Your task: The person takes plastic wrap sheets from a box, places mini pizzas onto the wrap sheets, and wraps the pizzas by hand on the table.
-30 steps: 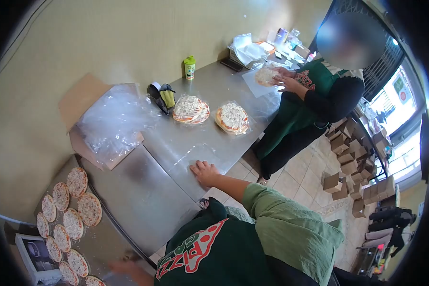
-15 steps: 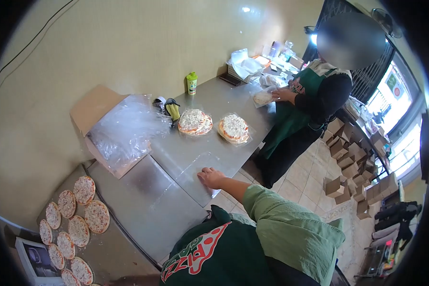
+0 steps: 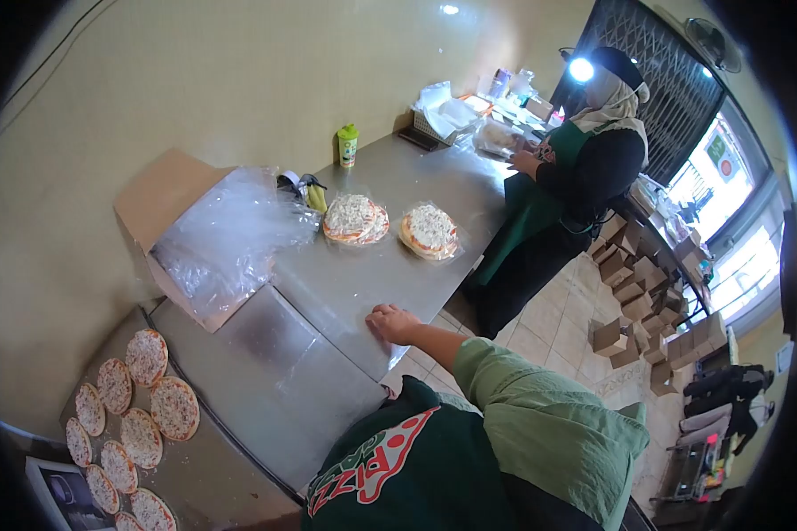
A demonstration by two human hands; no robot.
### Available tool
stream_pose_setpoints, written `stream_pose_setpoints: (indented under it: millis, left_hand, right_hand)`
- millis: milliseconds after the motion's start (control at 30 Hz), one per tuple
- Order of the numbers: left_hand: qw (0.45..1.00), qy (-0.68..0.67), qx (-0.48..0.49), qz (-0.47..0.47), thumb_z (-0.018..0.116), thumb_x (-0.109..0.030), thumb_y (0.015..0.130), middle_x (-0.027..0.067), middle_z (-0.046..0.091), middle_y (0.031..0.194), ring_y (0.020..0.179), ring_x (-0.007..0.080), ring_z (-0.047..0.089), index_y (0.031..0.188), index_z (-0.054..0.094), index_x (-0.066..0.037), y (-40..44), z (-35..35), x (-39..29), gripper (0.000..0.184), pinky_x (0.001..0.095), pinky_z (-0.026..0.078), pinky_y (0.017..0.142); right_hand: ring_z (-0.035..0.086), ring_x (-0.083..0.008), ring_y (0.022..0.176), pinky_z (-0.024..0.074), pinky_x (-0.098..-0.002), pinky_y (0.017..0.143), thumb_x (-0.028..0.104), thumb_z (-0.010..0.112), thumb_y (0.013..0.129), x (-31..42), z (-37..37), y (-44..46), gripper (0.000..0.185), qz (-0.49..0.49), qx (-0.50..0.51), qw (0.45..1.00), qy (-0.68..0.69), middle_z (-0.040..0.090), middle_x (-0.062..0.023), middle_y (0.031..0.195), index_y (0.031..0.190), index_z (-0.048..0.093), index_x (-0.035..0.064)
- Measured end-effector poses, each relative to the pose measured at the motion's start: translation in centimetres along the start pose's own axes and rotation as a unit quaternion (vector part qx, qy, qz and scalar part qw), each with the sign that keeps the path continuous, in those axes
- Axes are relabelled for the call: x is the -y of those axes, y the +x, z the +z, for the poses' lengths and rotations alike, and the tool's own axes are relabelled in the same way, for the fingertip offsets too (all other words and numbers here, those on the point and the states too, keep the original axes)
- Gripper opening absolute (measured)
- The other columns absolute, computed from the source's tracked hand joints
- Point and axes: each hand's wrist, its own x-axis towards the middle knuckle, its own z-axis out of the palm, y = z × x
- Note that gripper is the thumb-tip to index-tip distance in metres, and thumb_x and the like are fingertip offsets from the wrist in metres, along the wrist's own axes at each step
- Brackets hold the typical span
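Observation:
My right hand (image 3: 391, 324) rests on the metal table (image 3: 328, 283) near its front edge, fingers spread and lying flat on the surface, holding nothing that I can make out. My left hand is out of view. Beyond my right hand are two stacks of cheese-topped pizzas in clear bags, one on the left (image 3: 356, 219) and one on the right (image 3: 429, 232). An open cardboard box (image 3: 173, 190) full of clear plastic bags (image 3: 230, 239) stands to the left. Uncovered pizzas (image 3: 175, 408) lie on the surface at the lower left.
Across the table a co-worker (image 3: 584, 168) in a green apron handles a bagged pizza (image 3: 498, 137). A green bottle (image 3: 347, 146), a tape dispenser (image 3: 313, 192) and a basket (image 3: 432, 126) stand along the wall. Cardboard boxes (image 3: 611, 336) sit on the floor at right.
The co-worker has lowered the pizza, now in a bag, toward the far table end. My left hand, blurred at the lower left before, has left view. My right hand stays on the table.

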Motion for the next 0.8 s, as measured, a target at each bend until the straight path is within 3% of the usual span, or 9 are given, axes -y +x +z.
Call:
stream_pose_setpoints:
  millis: [167, 233, 267, 300, 400, 500, 600, 767, 800]
  left_hand:
    - [0.999, -0.024, -0.014, 0.017, 0.035, -0.038, 0.087, 0.0175, 0.04, 0.127, 0.111, 0.0334, 0.042, 0.129, 0.034, -0.001, 0.7, -2.1, -1.0, 0.056, 0.0462, 0.033, 0.095]
    - [0.998, -0.041, -0.027, 0.037, 0.034, -0.039, 0.087, 0.0175, 0.039, 0.128, 0.113, 0.0337, 0.041, 0.13, 0.034, -0.002, 0.9, -4.1, -2.2, 0.057, 0.0468, 0.032, 0.096]
    - [0.997, -0.054, -0.027, 0.048, 0.034, -0.04, 0.087, 0.0176, 0.039, 0.128, 0.113, 0.0339, 0.041, 0.13, 0.034, -0.002, 0.8, -5.0, -2.9, 0.057, 0.047, 0.032, 0.096]
    - [0.995, -0.07, -0.029, 0.059, 0.033, -0.04, 0.088, 0.0176, 0.039, 0.129, 0.114, 0.0341, 0.041, 0.13, 0.033, -0.002, 0.5, -5.7, -3.6, 0.058, 0.0473, 0.032, 0.097]
    - [0.99, -0.113, -0.007, 0.081, 0.032, -0.043, 0.088, 0.0177, 0.038, 0.13, 0.115, 0.0346, 0.04, 0.131, 0.033, -0.002, -0.3, -6.8, -4.6, 0.059, 0.0482, 0.031, 0.098]
    - [0.984, -0.16, 0.048, 0.057, 0.03, -0.045, 0.089, 0.0177, 0.038, 0.132, 0.117, 0.0352, 0.039, 0.132, 0.032, -0.003, -1.3, -6.5, -3.5, 0.061, 0.0491, 0.03, 0.099]
    - [0.973, -0.191, 0.127, -0.017, 0.029, -0.047, 0.089, 0.0178, 0.037, 0.133, 0.119, 0.0357, 0.038, 0.133, 0.031, -0.003, -2.9, -4.3, 0.6, 0.062, 0.05, 0.029, 0.101]
    - [0.913, -0.162, 0.275, -0.254, 0.026, -0.05, 0.09, 0.0179, 0.036, 0.136, 0.122, 0.0367, 0.037, 0.135, 0.03, -0.004, -6.8, 5.5, 12.9, 0.064, 0.0514, 0.028, 0.103]
    - [0.905, -0.131, 0.274, -0.299, 0.026, -0.059, 0.088, 0.0181, 0.035, 0.136, 0.122, 0.0368, 0.037, 0.135, 0.029, -0.005, -7.6, 8.1, 14.7, 0.072, 0.0512, 0.028, 0.103]
  right_hand:
    - [0.045, -0.0289, 0.112, 0.0411, -0.0415, 0.091, 0.025, 0.043, 0.088, -0.2, -0.8, 0.6, 0.027, 0.049, -0.021, 0.999, -0.003, 0.048, -0.0094, 0.115, 0.109, 0.056, 0.0166]
    - [0.049, -0.0336, 0.106, 0.0422, -0.0425, 0.089, 0.019, 0.046, 0.083, -0.3, -2.2, 0.9, 0.026, 0.111, -0.007, 0.993, -0.026, 0.051, -0.0177, 0.11, 0.107, 0.056, 0.0149]
    - [0.051, -0.035, 0.102, 0.0435, -0.0433, 0.086, 0.019, 0.046, 0.082, -3.1, 0.4, 2.5, 0.026, 0.087, -0.05, 0.994, -0.051, 0.052, -0.0195, 0.106, 0.105, 0.055, 0.0129]
    - [0.051, -0.0349, 0.1, 0.0437, -0.0432, 0.086, 0.02, 0.048, 0.082, -2.9, -0.3, 1.9, 0.027, 0.093, -0.108, 0.989, -0.033, 0.052, -0.0192, 0.105, 0.107, 0.055, 0.0121]
    - [0.041, -0.0319, 0.113, 0.0394, -0.0432, 0.092, 0.03, 0.054, 0.08, -4.0, -1.5, 1.8, 0.045, 0.131, -0.102, 0.986, -0.019, 0.044, -0.0109, 0.119, 0.123, 0.047, 0.0203]
    - [0.041, -0.0291, 0.114, 0.0336, -0.0458, 0.094, 0.033, 0.053, 0.082, -4.9, -0.9, 2.1, 0.046, 0.088, -0.157, 0.983, -0.045, 0.043, -0.0102, 0.123, 0.125, 0.045, 0.0198]
    - [0.039, -0.0272, 0.117, 0.0288, -0.0461, 0.097, 0.035, 0.051, 0.084, -5.8, -0.1, 2.4, 0.046, 0.047, -0.212, 0.974, -0.061, 0.041, -0.0092, 0.127, 0.127, 0.044, 0.0199]
    - [0.035, -0.0262, 0.122, 0.0245, -0.0466, 0.099, 0.038, 0.049, 0.086, -6.9, 0.4, 2.3, 0.046, 0.015, -0.246, 0.968, -0.045, 0.038, -0.0078, 0.133, 0.128, 0.043, 0.0202]
    - [0.037, -0.0255, 0.12, 0.0259, -0.0452, 0.098, 0.036, 0.051, 0.085, -7.0, 0.0, 2.3, 0.044, 0.007, -0.251, 0.967, -0.047, 0.041, -0.0065, 0.13, 0.126, 0.045, 0.021]
